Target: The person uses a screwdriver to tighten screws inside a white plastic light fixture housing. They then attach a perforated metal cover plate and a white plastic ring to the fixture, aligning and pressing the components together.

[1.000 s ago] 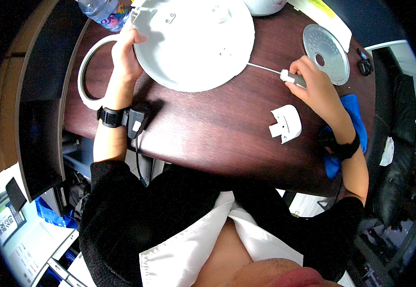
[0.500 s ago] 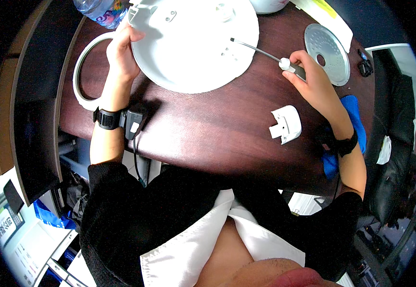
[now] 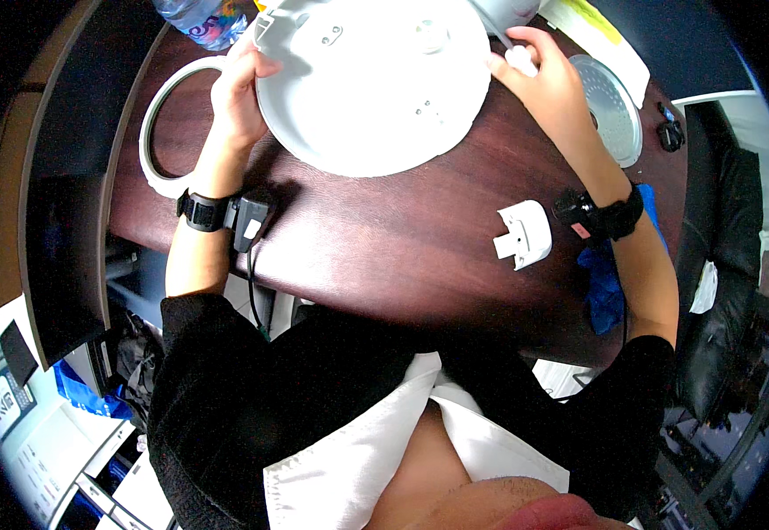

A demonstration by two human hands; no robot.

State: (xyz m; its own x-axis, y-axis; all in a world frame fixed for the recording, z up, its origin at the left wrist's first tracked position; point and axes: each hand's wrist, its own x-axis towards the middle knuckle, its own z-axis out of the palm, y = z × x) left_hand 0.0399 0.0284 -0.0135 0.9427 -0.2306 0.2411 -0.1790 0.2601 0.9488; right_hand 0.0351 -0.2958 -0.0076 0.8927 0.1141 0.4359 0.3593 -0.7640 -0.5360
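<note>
Head view, looking down at a dark wooden table (image 3: 384,238). I am gripping the left rim of a large white round lid (image 3: 371,84) with my left hand (image 3: 238,93), fingers curled over its edge, keeping it tilted up from the tabletop near the far edge of the table. My right hand (image 3: 548,84) is clenched around the white handle of a screwdriver (image 3: 517,55); its thin shaft is running up and left toward the lid's upper right rim, where the tip passes out of clear view.

A second ago the screwdriver was lying almost level, well to the right of the lid; half a second ago its tip was coming in over the lid's face. Now my right hand is sitting higher and closer, just beside the lid's right edge, and the lid itself is filling more of the upper frame. I am reading this as the tool being brought to a fastening point on the underside of the lid; whether the tip is seated I cannot tell.

A white sealing ring (image 3: 159,132) is lying left of the lid, partly behind my left wrist. A small white plastic bracket (image 3: 523,234) is resting loose on the table near my right wrist, and a perforated metal disc (image 3: 616,110) is lying just right of my right hand.
</note>
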